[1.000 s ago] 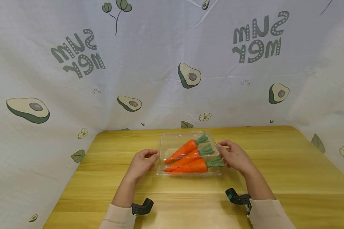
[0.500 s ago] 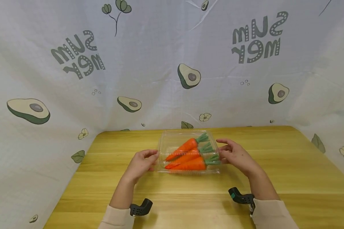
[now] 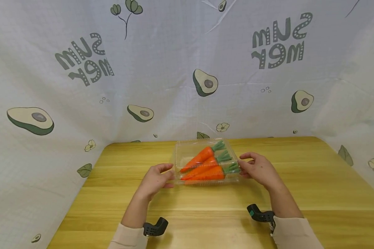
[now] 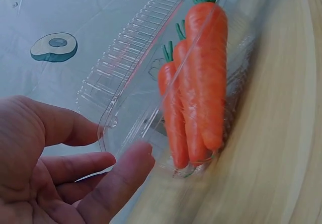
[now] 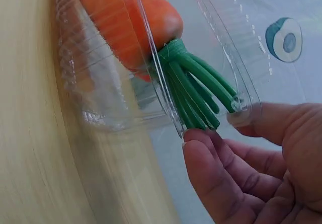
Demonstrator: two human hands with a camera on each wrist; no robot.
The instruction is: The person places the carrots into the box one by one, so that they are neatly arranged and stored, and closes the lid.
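Observation:
Between my two hands is a clear plastic clamshell container with three orange carrots inside, green tops toward the right. Its see-through lid lies over the carrots; whether the rim is snapped together I cannot tell. My left hand holds the left side, with thumb and fingers at the rim corner in the left wrist view. At the opposite end my right hand pinches the rim close to the green carrot tops. The container's underside is mostly hidden, so I cannot tell whether it fully touches the table.
The container is toward the back of a light wooden table. Behind and to both sides hangs a white cloth printed with avocados, close to the table's back edge. A dark wrist camera sits on each forearm.
The container has shifted slightly away from me, with the carrots inside. My right hand has changed its hold at the right side, and my left hand has moved slightly right.

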